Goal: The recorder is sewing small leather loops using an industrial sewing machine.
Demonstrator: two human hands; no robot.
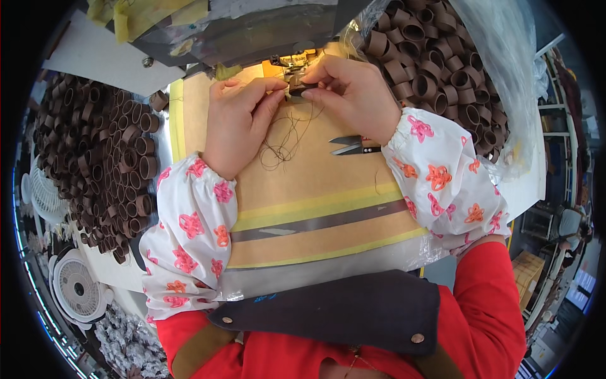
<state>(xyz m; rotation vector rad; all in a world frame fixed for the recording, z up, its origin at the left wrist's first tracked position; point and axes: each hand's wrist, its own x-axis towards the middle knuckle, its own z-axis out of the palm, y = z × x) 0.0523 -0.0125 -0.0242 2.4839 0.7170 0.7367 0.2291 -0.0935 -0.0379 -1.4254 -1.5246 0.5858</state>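
Pinched by the right hand's [356,95] thumb and forefinger, a small dark piece [302,89] sits at the lit sewing machine [294,59], and the left hand's [238,123] fingertips meet narrowly beside it, on what I cannot quite tell. Neat work seems to want light, steady pinches and fingertips clear of the machine, with the loose thread [281,149] just nearer the body kept off the snips [362,149] near the right wrist; brown rings [435,66] heap further out on both sides.
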